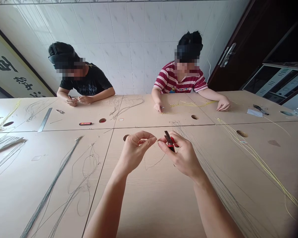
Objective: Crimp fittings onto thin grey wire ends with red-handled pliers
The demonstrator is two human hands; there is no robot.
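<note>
My left hand (141, 147) is closed in a pinch, thumb and forefinger meeting at a tiny gold-coloured piece (157, 140) on a thin cord. A loop of that cord (152, 166) droops below, between both hands. Held in my right hand (183, 153) is a small pair of pliers (171, 145) with red and black handles, its dark jaws pointing up and away. The right thumb and forefinger also come together at the gold piece, so the fingertips of both hands nearly touch. The piece's exact shape is too small to make out.
Bundles of grey-green cord (57, 178) lie at left, with yellow cords (263, 165) at right. A steel ruler (45, 119) and a red marker (85, 124) lie farther off. Across the table (149, 205), two people handle cords. Round holes (242, 133) pierce the tabletop.
</note>
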